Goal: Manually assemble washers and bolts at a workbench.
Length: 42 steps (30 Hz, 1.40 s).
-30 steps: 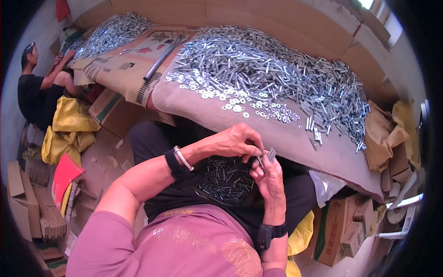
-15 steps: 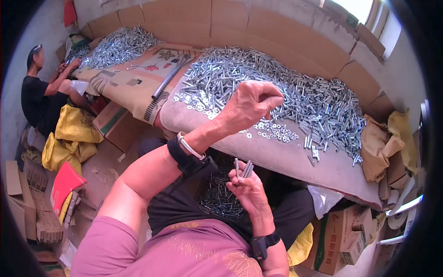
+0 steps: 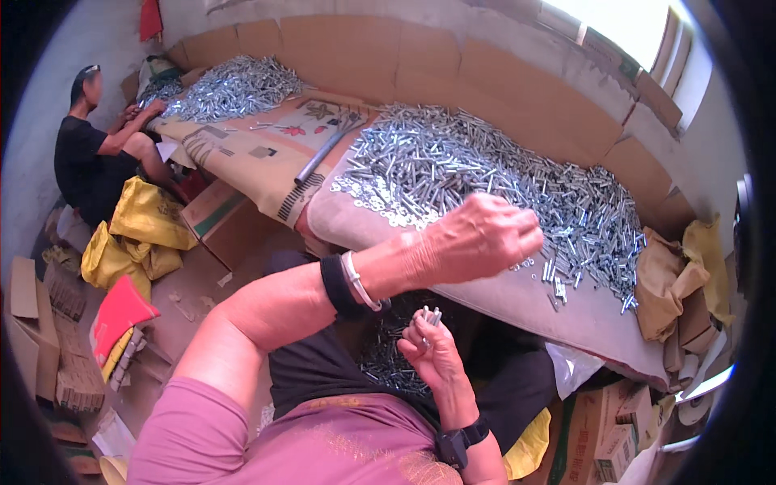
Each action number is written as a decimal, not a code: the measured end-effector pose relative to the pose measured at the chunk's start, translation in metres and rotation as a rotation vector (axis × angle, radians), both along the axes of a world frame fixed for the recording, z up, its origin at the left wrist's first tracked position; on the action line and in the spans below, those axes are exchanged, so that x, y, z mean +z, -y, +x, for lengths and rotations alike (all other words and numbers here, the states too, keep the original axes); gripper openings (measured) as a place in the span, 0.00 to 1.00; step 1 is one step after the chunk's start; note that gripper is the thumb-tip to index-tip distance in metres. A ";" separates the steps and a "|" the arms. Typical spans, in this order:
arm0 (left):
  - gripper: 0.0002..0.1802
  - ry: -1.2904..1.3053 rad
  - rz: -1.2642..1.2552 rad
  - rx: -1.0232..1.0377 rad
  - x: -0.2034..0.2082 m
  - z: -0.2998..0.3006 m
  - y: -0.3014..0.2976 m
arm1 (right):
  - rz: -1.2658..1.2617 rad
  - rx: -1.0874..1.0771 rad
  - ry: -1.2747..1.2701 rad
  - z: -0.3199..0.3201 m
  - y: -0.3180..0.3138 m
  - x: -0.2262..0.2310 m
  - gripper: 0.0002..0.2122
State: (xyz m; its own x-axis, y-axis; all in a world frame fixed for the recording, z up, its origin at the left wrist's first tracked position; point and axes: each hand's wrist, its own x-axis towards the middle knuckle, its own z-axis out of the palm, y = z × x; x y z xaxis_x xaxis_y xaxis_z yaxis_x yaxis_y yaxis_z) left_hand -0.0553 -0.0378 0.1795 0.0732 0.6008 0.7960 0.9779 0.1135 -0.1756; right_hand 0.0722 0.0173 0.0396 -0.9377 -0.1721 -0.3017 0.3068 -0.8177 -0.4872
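My left hand (image 3: 485, 240) reaches across in front of the padded surface (image 3: 453, 284), its fingers curled together. Whatever it may hold is hidden. Just beyond it lies a wide pile of silvery metal bolts (image 3: 436, 162), with loose flat washers (image 3: 380, 204) along the near side. Lower and closer to my body, my right hand (image 3: 435, 349) is closed around a few metal bolts (image 3: 431, 315), whose ends stick up past the fingers. Beneath, between my legs, sits a dark heap of similar metal pieces (image 3: 386, 356), partly covered by my arm and right hand.
A grey tube (image 3: 327, 152) lies on the patterned cloth (image 3: 242, 158), near another bolt pile (image 3: 234, 87). At the far left a person (image 3: 97, 153) sits handling pieces. Yellow sacks (image 3: 149, 214), cartons (image 3: 218, 222) and a red cushion-like item (image 3: 121, 315) stand on the floor.
My left hand has come nearer and to the right, from over the bolt pile toward the padded edge. The right hand's fingers have curled further around the bolts. The whole view has shifted slightly.
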 end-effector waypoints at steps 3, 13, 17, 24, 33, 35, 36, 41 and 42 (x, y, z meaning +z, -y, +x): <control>0.12 -0.054 0.026 -0.052 0.012 0.024 0.004 | -0.023 0.031 -0.045 0.002 0.001 -0.007 0.06; 0.15 0.763 0.767 -0.793 0.107 0.044 0.061 | 0.211 0.129 -0.151 0.010 0.002 0.024 0.12; 0.16 1.286 0.861 -1.326 0.096 0.006 0.079 | 0.231 0.111 -0.223 0.006 0.003 0.040 0.15; 0.17 1.403 1.010 -1.245 0.070 -0.022 0.083 | 0.380 0.159 -0.248 0.012 0.011 0.050 0.15; 0.11 0.870 1.179 -0.351 0.035 -0.048 0.075 | 0.421 0.079 -0.184 0.011 0.029 0.050 0.19; 0.11 0.842 1.141 -0.256 0.032 -0.047 0.070 | 0.437 0.066 -0.176 0.010 0.031 0.047 0.21; 0.09 0.855 1.160 -0.279 0.031 -0.046 0.064 | 0.426 0.062 -0.184 0.008 0.031 0.045 0.21; 0.09 0.815 1.112 -0.193 0.018 -0.048 0.055 | 0.493 0.056 -0.212 0.005 0.044 0.040 0.22; 0.09 0.829 1.088 -0.171 0.015 -0.048 0.052 | 0.509 0.041 -0.215 0.003 0.045 0.039 0.19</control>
